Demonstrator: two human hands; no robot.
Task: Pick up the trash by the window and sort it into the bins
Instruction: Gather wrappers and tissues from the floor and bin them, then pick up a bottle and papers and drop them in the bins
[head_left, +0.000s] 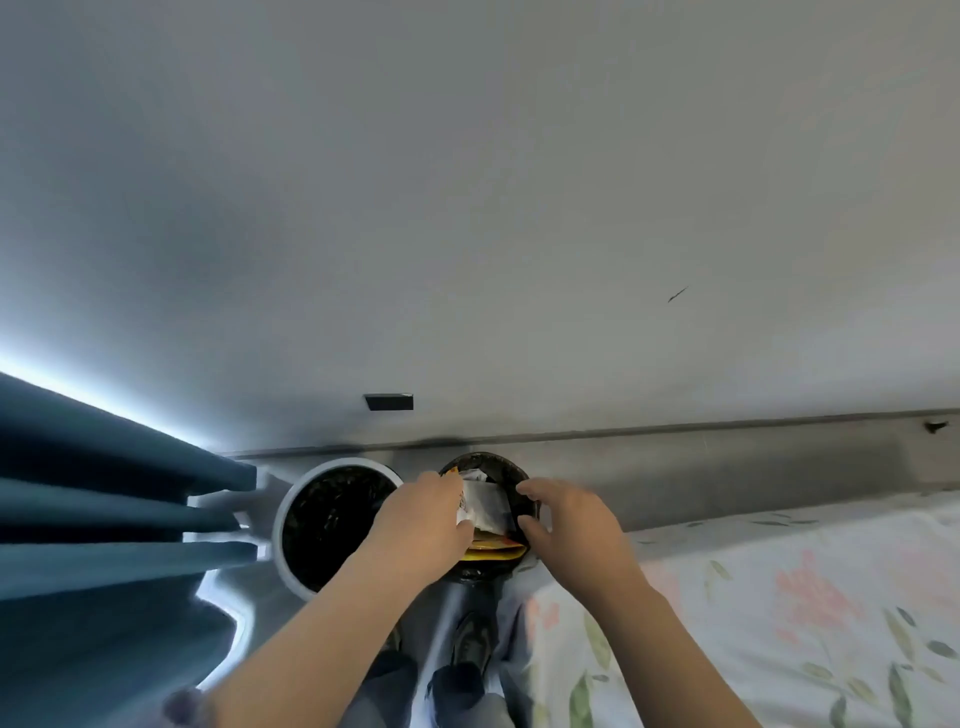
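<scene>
Two round bins stand on the floor against the wall. The left one is a white bin (280, 525) with a black liner. The right one is a dark bin (498, 460) that holds wrappers, among them a yellow packet (491, 552). My left hand (423, 525) is over the dark bin's left side, fingers closed on a white wrapper (480, 501) with orange print. My right hand (574, 525) hovers over the bin's right rim with fingers apart and nothing in it.
Dark teal curtains (104, 519) hang at the left with window light behind them. A bed with a floral sheet (779, 597) fills the lower right, close to the dark bin. My legs and shoes (470, 644) show below the bins. A plain wall rises ahead.
</scene>
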